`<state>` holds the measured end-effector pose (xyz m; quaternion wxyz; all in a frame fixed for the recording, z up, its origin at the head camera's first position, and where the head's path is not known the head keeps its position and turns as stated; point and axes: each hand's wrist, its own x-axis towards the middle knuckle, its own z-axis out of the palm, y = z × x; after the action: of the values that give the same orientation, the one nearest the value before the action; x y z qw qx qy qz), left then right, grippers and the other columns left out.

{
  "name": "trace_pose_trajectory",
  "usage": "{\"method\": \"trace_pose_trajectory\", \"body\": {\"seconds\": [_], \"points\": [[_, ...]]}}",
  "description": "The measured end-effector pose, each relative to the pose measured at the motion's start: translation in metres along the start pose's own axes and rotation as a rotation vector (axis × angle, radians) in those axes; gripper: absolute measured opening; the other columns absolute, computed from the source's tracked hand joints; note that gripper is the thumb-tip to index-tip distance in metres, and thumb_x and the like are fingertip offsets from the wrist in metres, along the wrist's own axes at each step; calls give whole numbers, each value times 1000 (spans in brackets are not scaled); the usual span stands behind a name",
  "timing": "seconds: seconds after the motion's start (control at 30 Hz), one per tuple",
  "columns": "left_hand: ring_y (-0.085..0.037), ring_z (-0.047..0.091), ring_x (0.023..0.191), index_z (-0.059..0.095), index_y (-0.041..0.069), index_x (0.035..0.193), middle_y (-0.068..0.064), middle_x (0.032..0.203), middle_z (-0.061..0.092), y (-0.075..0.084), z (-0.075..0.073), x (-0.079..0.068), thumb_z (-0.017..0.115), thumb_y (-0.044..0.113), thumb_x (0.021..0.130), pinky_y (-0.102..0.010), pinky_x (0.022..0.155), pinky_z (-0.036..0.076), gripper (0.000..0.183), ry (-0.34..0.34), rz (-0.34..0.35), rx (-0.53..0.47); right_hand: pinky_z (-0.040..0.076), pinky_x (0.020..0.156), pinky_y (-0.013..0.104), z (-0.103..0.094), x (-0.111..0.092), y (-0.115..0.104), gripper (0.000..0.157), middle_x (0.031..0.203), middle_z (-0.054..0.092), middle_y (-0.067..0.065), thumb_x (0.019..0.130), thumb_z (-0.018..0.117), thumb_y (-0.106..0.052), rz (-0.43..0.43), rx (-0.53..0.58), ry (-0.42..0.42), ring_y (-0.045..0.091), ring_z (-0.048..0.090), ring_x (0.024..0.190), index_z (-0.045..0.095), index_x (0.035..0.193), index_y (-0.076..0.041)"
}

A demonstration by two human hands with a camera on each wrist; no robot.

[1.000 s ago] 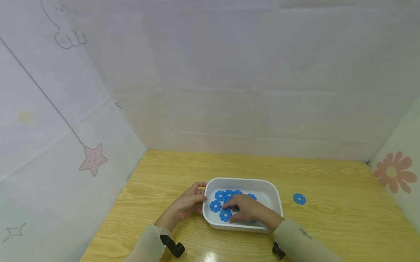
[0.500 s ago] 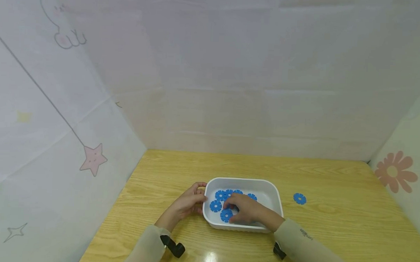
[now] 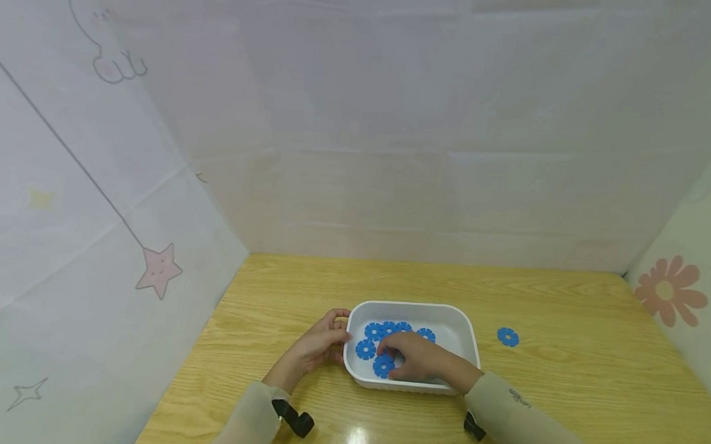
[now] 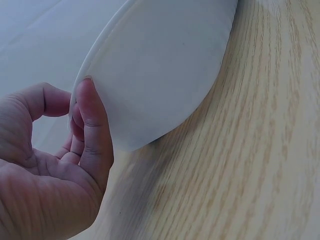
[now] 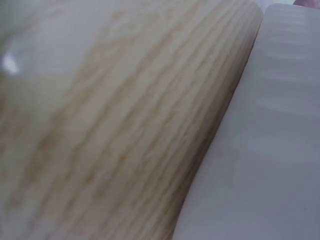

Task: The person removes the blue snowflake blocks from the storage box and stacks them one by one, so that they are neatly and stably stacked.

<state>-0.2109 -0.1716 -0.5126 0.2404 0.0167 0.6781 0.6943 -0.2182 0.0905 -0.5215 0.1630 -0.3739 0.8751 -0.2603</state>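
Observation:
A white plastic bin (image 3: 362, 380) stands on the table, with several blue snowflake discs (image 3: 365, 350) lying flat inside. My left hand (image 3: 316, 345) holds the bin's left end. Close up in the left wrist view, its thumb and fingers (image 4: 94, 115) pinch the rim from both sides. My right hand (image 3: 415, 357) reaches into the bin over its near side, fingers bent down among the discs. One blue disc (image 3: 384, 366) lies by its thumb and index fingertips. Whether they grip it cannot be seen, and the hand covers part of the pile.
A single blue disc (image 3: 507, 337) lies on the wooden table (image 3: 561, 386) to the right of the bin. Patterned cloth walls (image 3: 357, 183) enclose the table at the back and sides. Only the bin's outer wall (image 5: 270, 150) and wood grain fill most of the right wrist view.
My right fingers have curled in slightly, and the disc by the thumb has shifted a little to the right. The left hand and the bin stay in place.

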Motion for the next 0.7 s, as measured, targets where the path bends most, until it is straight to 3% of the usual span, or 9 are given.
{"method": "trace_pose_trajectory", "body": {"seconds": [0.47,0.7], "points": [[-18,64,82,31,5,145,-12,104,59,-1,-1,1,62,5,88,-28,58,57,64,-8,7,-2,48,86,29,0,1,-2,36,97,58,-16,85,81,-34,2,-27,-11,4,51,90,69,117,-24],[-18,63,80,32,5,145,-12,105,58,-1,-2,0,60,3,89,-27,57,56,62,-7,7,-6,49,91,32,-4,0,-4,41,106,63,-11,84,81,-35,-20,-27,50,7,56,96,71,121,-19]]}}
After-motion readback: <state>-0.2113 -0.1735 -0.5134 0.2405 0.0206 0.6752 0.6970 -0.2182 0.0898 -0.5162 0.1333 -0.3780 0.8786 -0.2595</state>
